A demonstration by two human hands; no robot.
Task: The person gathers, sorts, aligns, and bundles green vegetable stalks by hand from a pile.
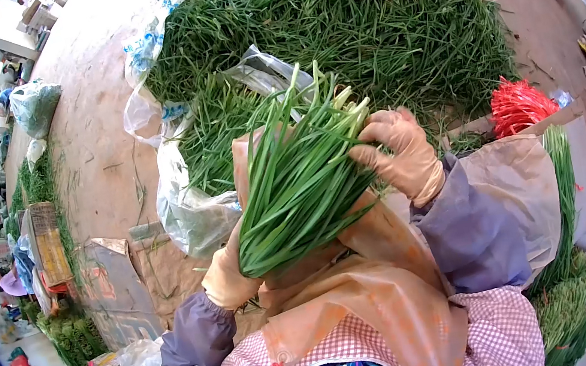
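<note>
A loose bunch of long green leafy stalks (300, 182) lies across the lap, its pale ends pointing up and to the right. My left hand (229, 272), in a tan glove, is wrapped round the lower left side of the bunch; most of its fingers are hidden beneath the leaves. At the pale ends, my right hand (402, 155), gloved too, has its fingers curled at the stalks' edge, and whether they grip any is unclear. An orange-brown apron (364, 301) covers the lap under the bunch.
Beyond the hands spreads a large heap of green stalks (339, 32), with white plastic (184, 191) along its left edge. Red ties (519, 106) lie to the right. Tied bundles (572, 300) stand at the lower right. Cardboard (116, 293) lies on the left; a filled bag (35, 108) sits farther back.
</note>
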